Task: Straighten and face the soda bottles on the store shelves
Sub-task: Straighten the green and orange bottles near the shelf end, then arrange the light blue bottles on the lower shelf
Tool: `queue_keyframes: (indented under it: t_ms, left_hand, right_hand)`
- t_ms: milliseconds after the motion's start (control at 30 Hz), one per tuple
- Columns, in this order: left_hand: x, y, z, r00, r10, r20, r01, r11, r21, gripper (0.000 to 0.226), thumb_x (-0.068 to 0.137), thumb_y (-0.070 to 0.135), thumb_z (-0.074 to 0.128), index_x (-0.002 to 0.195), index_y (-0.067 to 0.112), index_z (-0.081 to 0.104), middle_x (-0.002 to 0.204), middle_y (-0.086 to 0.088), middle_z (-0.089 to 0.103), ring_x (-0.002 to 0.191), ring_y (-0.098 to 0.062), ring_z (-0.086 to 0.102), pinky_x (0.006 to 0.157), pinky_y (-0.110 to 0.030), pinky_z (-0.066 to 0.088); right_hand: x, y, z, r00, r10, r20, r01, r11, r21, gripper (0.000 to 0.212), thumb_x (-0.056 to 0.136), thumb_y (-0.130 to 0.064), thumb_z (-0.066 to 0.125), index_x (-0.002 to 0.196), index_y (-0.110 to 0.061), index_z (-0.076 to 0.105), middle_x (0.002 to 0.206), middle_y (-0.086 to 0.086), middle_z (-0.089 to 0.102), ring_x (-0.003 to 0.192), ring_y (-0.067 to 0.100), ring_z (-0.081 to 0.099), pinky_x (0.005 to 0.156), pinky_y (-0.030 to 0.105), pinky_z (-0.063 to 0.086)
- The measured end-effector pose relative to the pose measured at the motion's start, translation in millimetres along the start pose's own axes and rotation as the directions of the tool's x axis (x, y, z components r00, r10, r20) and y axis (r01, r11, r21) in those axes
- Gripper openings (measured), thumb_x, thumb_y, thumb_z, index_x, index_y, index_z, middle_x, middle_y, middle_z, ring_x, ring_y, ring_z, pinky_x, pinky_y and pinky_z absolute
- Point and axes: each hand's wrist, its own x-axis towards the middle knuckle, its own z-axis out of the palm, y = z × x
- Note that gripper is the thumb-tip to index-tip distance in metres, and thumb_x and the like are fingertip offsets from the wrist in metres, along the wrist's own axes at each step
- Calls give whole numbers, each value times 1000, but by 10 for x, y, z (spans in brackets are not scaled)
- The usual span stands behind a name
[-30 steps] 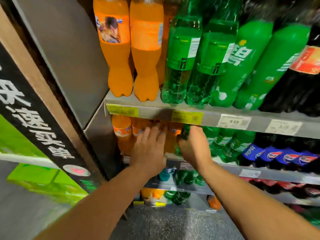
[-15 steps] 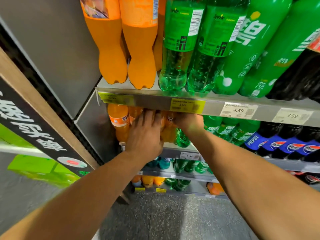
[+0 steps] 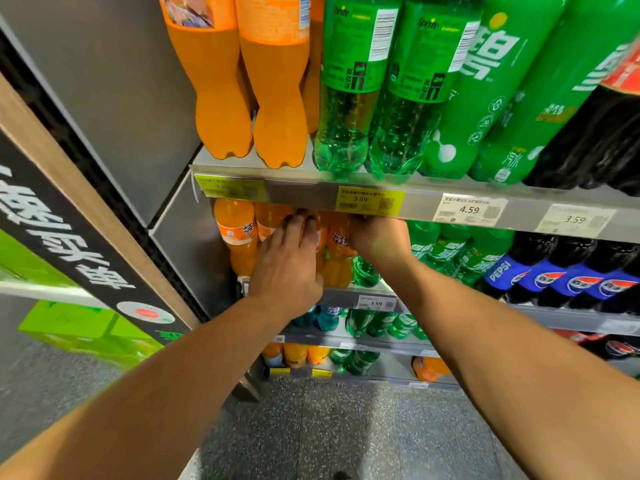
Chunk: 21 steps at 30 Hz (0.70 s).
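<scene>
Bottle (image 3: 337, 258) between left hand (image 3: 287, 268), right hand (image 3: 379, 237)

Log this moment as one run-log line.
stage: facing second-shelf sodas | left hand: fingers on orange bottles, grip unclear | right hand: fingers hidden under shelf lip, grip unclear

Shop, price tags (image 3: 470, 209), stocked soda bottles (image 3: 349, 81)

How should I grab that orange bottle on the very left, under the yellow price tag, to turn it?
Hold the orange bottle around its middle, by the label band, coming straight from the front. The shelf edge above hides its cap, the metal side wall stands on its left, and a neighbour bottle crowds its right.
</scene>
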Motion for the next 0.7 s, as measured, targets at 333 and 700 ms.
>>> queue_keyframes:
  t_ms: [333, 700]
  left_hand:
    - [-290, -164, -92, 999, -37, 34, 39, 996, -74, 54, 86, 29, 60, 136, 19, 42, 137, -3, 42, 122, -25, 43, 96, -39, 44]
    - [-739, -181, 511, 952, -116, 282, 165, 973, -159, 47, 91, 26, 52, 137, 22, 42, 132, -3, 47, 118, -27, 46, 90, -44, 47]
  right_hand:
    - [-493, 102, 10, 996, -89, 31, 86, 993, 80, 26, 90, -25, 65, 111, -11, 59, 106, 4, 61, 93, 24, 58, 65, 24, 41]
    - [-1157, 772, 728, 942, 42, 334, 6, 990, -140, 28, 89, -28, 61, 113, -14, 69, 107, 14, 72, 96, 34, 67, 78, 38, 56]
